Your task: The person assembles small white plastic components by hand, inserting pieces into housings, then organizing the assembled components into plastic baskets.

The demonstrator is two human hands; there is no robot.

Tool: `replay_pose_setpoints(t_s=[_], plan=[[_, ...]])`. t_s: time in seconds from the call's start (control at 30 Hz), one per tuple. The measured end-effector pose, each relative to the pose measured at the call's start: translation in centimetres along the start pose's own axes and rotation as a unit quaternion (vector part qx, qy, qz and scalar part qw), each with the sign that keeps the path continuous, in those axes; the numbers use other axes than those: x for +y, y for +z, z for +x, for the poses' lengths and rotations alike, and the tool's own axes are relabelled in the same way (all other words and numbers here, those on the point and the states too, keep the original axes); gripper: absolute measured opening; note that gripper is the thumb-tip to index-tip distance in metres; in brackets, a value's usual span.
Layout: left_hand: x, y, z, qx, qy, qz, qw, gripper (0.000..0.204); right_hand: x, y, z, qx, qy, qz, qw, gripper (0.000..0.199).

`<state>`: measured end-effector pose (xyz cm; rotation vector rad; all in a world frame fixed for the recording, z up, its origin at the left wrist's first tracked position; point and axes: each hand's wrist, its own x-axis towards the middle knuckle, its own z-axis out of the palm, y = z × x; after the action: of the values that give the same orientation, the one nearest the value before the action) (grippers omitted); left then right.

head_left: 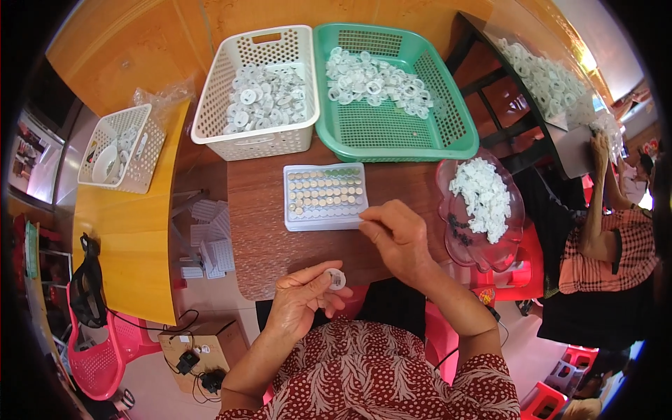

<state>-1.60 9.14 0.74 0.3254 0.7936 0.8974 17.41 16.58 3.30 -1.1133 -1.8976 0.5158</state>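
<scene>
My left hand holds a small white round plastic ring between thumb and fingertips, just above the near edge of the brown table. My right hand rests with fingers pinched at the right front corner of a white flat tray filled with rows of small round metal discs. Whether the pinched fingers hold a disc I cannot tell.
A white basket and a green basket of white rings stand behind the tray. A pink dish of white pieces sits at the right. Another person works at the far right. A small white basket lies on the yellow table at left.
</scene>
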Motion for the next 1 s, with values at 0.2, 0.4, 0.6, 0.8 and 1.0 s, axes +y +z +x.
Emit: replay_pose_setpoints(t_s=[0.2,0.4,0.6,0.8,1.0], plan=[[-0.1,-0.4,0.3,0.037,0.053,-0.02,0.998,0.034,-0.8,3.9,2.5,-0.02,-0.097,-0.054,0.994,0.012],[0.2,-0.8,-0.2,0.058,0.101,-0.009,0.993,0.033,-0.4,6.9,3.7,-0.026,-0.118,-0.127,0.985,0.011],[0.5,-1.4,-0.2,0.077,0.126,0.003,0.989,0.033,-0.1,8.4,3.5,-0.037,-0.105,-0.179,0.978,0.018],[0.6,-2.0,-0.3,0.093,0.14,0.005,0.986,0.033,-0.2,8.8,3.4,-0.037,-0.067,-0.191,0.979,0.016],[0.8,-2.1,-0.1,0.1,0.132,0.013,0.986,0.034,0.1,8.2,3.2,-0.02,-0.085,-0.163,0.983,0.014]])
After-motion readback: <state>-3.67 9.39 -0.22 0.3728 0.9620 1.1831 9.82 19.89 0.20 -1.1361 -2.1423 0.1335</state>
